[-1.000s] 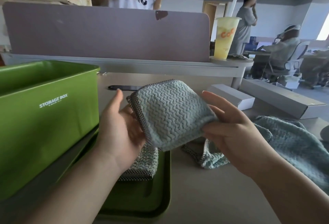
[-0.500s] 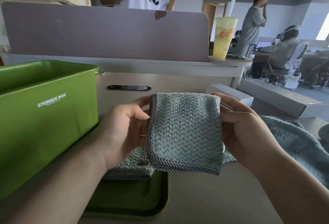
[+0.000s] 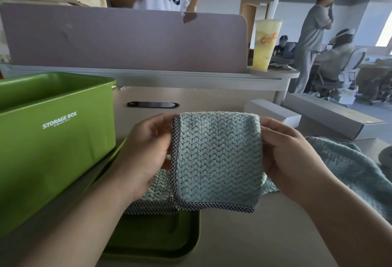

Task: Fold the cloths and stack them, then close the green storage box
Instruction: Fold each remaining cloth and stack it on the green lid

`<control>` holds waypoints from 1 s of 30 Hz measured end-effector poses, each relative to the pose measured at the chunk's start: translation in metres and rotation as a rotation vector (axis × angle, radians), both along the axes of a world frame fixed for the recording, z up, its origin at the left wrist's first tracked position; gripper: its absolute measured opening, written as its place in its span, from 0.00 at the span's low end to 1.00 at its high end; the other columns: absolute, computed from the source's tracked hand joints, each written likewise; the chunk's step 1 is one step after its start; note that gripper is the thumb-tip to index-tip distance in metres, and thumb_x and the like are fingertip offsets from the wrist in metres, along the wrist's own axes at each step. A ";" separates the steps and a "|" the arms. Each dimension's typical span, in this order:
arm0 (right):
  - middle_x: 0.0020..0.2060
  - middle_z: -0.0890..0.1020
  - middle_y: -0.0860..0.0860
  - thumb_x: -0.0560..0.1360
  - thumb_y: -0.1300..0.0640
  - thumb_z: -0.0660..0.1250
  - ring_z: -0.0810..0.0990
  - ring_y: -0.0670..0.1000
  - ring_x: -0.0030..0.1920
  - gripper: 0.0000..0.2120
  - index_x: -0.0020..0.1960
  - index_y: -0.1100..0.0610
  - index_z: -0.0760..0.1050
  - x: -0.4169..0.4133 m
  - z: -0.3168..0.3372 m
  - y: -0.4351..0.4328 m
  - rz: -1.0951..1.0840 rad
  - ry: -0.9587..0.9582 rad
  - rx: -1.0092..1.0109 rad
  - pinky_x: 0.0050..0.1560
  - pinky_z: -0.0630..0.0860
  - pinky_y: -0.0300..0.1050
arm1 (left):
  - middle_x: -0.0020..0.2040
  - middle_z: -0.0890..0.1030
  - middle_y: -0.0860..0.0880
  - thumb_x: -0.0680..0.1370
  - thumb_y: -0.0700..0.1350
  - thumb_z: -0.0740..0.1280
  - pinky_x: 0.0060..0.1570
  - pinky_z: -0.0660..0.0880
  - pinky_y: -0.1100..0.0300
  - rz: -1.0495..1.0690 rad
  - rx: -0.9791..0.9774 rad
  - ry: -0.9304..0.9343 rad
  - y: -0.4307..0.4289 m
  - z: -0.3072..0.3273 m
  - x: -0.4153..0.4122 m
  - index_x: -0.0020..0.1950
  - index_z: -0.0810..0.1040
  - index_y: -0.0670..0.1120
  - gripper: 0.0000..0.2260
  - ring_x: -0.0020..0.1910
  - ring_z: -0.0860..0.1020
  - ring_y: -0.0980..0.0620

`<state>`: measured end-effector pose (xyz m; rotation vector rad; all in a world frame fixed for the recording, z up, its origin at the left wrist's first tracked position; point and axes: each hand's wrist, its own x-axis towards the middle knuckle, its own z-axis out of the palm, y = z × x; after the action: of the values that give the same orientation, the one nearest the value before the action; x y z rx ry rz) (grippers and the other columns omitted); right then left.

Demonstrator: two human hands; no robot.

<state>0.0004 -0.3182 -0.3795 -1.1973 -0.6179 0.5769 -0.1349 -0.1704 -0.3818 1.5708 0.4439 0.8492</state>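
Note:
A folded light-blue cloth with a checked dark hem hangs upright between my hands above the desk. My left hand pinches its left edge and my right hand grips its right edge. Beneath it another folded cloth lies on the green lid, which rests flat on the desk. The green storage box stands open at the left, and its inside is hidden from me. An unfolded blue cloth lies crumpled at the right.
A grey divider panel runs along the back of the desk. A yellow drink cup stands on a ledge at its right end. Two long white boxes lie on the desk at right. People stand and sit beyond.
My hands turned the folded cloth from a tilted hold to hanging upright and square, hem now at the left and bottom, and both hands have taken hold of its side edges.

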 end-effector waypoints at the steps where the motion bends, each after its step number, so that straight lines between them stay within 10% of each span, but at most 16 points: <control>1: 0.33 0.78 0.55 0.78 0.63 0.60 0.73 0.50 0.31 0.09 0.47 0.63 0.80 -0.001 0.000 0.001 0.005 0.003 -0.001 0.28 0.72 0.40 | 0.44 0.86 0.46 0.78 0.41 0.64 0.47 0.76 0.50 0.002 -0.002 -0.013 -0.001 0.001 0.000 0.44 0.85 0.51 0.11 0.44 0.82 0.46; 10: 0.42 0.83 0.56 0.74 0.76 0.58 0.79 0.50 0.33 0.21 0.54 0.55 0.79 -0.005 0.001 -0.002 0.116 -0.126 0.068 0.26 0.74 0.37 | 0.39 0.86 0.50 0.78 0.37 0.61 0.31 0.78 0.63 -0.094 -0.059 -0.081 -0.004 0.008 -0.005 0.48 0.82 0.46 0.10 0.37 0.84 0.53; 16: 0.36 0.80 0.58 0.73 0.59 0.64 0.75 0.54 0.32 0.10 0.49 0.60 0.82 -0.008 -0.001 -0.001 0.080 -0.156 0.020 0.30 0.73 0.42 | 0.42 0.86 0.49 0.77 0.37 0.61 0.37 0.80 0.60 -0.141 -0.065 -0.103 -0.004 0.007 -0.004 0.50 0.82 0.45 0.10 0.40 0.84 0.52; 30: 0.38 0.81 0.59 0.72 0.65 0.62 0.74 0.58 0.39 0.13 0.40 0.53 0.84 -0.014 0.005 0.002 0.156 0.022 0.104 0.39 0.75 0.49 | 0.36 0.79 0.46 0.68 0.42 0.64 0.33 0.72 0.58 -0.253 -0.164 -0.201 -0.005 0.007 -0.010 0.42 0.77 0.49 0.05 0.34 0.76 0.49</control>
<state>-0.0135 -0.3161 -0.3749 -1.0502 -0.7183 0.6800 -0.1449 -0.1753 -0.3750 1.3418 0.1611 0.7457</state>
